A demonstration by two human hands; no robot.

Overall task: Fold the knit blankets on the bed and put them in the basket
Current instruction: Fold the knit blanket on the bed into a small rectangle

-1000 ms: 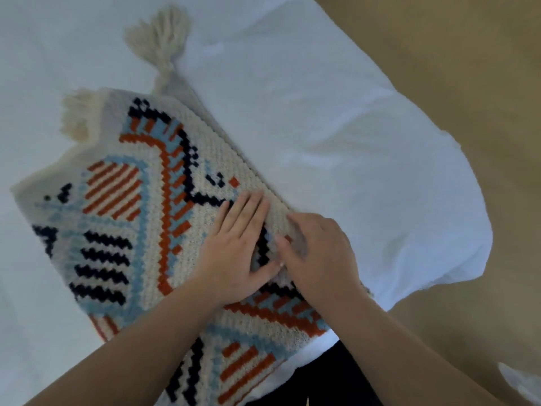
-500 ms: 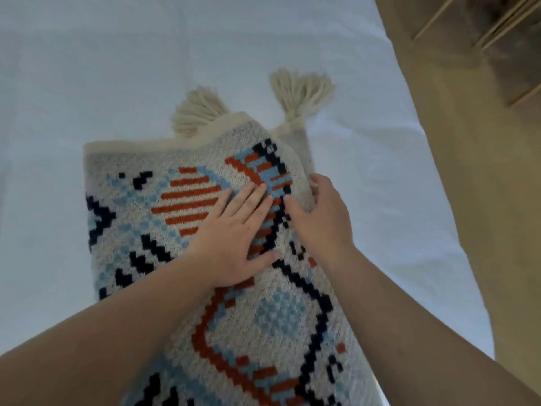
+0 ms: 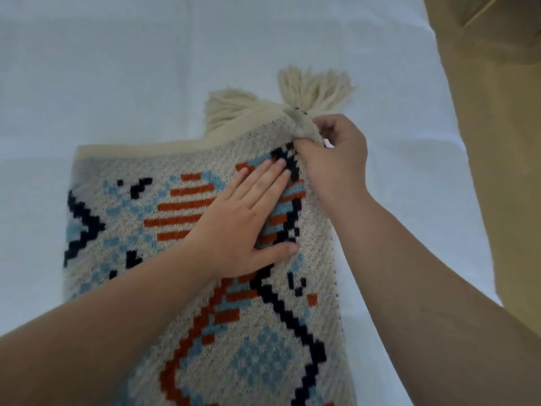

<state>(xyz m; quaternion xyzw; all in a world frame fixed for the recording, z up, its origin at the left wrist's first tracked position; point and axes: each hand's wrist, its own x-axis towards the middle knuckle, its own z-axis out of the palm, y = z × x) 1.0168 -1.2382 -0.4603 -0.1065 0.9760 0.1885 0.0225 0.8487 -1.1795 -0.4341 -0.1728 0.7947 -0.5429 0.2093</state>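
A folded cream knit blanket [image 3: 187, 288] with orange, light blue and navy patterns lies on the white bed [image 3: 146, 68]. Two cream tassels stick out at its far edge, one at the middle [image 3: 228, 108] and one at the far right corner [image 3: 316, 86]. My left hand [image 3: 248, 227] lies flat, fingers spread, pressing on the blanket's upper right part. My right hand [image 3: 333, 159] pinches the blanket's far right corner just below the right tassel. No basket is in view.
The bed's right edge runs down the right side, with tan floor [image 3: 497, 171] beyond it. Some wooden slats [image 3: 483, 10] show at the top right corner.
My right hand has moved up from the blanket's right side to its far right corner and closed on it. My left hand stays flat on the blanket. The view has shifted closer.
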